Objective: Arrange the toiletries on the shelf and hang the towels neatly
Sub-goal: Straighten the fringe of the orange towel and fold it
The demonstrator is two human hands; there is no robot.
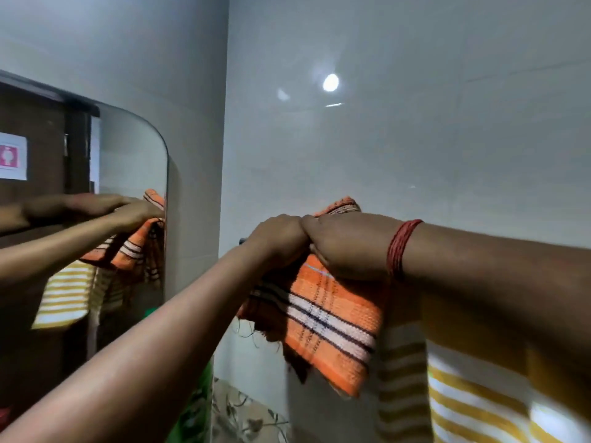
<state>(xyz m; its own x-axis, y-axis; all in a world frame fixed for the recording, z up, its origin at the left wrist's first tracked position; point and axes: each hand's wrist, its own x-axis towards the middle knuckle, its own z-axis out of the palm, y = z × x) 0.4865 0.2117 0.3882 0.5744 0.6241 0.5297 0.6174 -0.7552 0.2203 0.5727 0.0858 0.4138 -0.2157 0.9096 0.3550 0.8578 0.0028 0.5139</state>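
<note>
An orange towel [332, 318] with white and dark stripes hangs over a wall rail, whose dark left end [242, 241] just shows. My left hand [278, 239] and my right hand [348, 246] sit side by side on top of the rail, both gripping the towel's upper fold. A red thread band circles my right wrist. To the right, a yellow and white striped towel [473, 398] hangs from the same rail, partly behind my right forearm. No toiletries or shelf are visible.
A mirror [128, 174] on the left wall reflects my arms and both towels. The grey tiled walls meet in a corner [225, 155] just left of the rail. A patterned surface [243, 414] lies low down under the towels.
</note>
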